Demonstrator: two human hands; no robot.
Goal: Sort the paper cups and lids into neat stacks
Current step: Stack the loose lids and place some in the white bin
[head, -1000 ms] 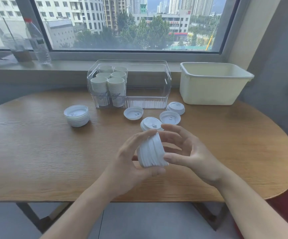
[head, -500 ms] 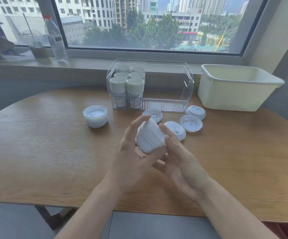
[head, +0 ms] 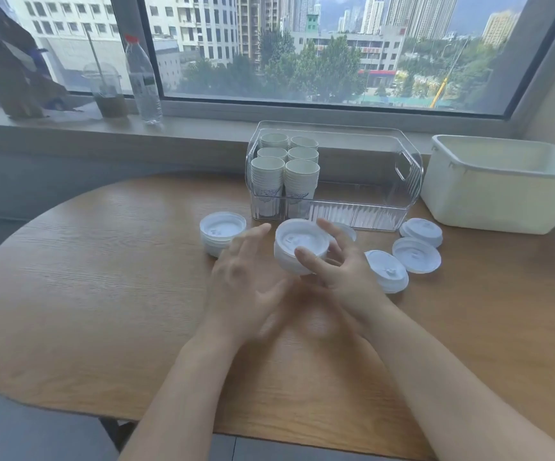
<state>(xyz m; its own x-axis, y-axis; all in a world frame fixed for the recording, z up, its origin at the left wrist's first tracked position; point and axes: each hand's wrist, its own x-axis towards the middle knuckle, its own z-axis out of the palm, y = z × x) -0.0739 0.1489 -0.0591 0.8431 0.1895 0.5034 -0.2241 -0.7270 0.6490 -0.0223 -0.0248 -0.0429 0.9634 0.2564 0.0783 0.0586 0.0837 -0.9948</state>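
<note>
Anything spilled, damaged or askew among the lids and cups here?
No spills or visible damage. A few lids lie loose right of the hands, one lid stack leaning. The cup stacks stand upright in the clear bin.

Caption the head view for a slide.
Right hand holds a lid stack over the table; left hand open beside it, cups in the clear bin.

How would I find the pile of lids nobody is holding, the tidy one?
Start at the clear bin holding the paper cups at the back of the wooden table. Just left of its front corner stands the tidy lid stack, by itself. Unlike the loose lids on the right, it is tall and even.
</note>
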